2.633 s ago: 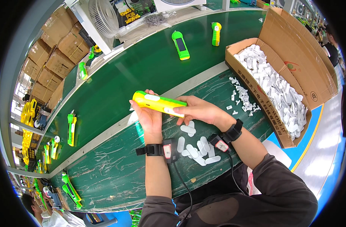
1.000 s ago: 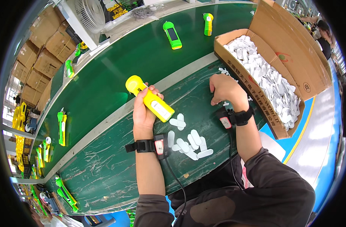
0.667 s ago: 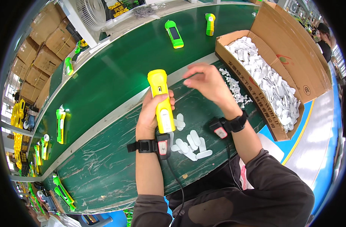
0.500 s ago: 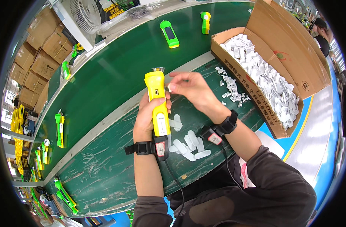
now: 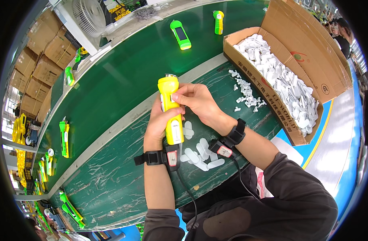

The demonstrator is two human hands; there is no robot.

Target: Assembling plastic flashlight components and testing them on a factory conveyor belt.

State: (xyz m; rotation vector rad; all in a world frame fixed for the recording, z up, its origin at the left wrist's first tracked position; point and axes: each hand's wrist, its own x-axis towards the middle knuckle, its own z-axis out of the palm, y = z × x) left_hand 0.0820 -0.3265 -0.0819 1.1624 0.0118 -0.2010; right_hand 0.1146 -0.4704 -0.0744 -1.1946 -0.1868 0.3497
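Note:
A yellow flashlight (image 5: 174, 126) stands nearly upright in front of me, its silvery rim pointing away. My left hand (image 5: 160, 122) is closed around its body, thumb across the front. Against the upper side of the flashlight, my right hand (image 5: 196, 100) presses its thumb beside the slot, with its fingers curled at the far side. Any small white part under that thumb is hidden. Below the hands lie several white oval plates (image 5: 202, 154) on the green work surface, with a few more (image 5: 188, 130) just right of the flashlight.
An open cardboard box (image 5: 272, 96) full of white plates stands at right, small white T-shaped pieces (image 5: 246, 94) beside it. Green-and-yellow lights (image 5: 180, 35) lie along the green belt (image 5: 111, 88). A fan (image 5: 88, 18) is at far left. Cables (image 5: 186, 188) run from both wrist straps.
My right hand has moved from beside the flashlight, with a small white piece pinched, onto its side. The flashlight has turned, so its slot faces more to the left.

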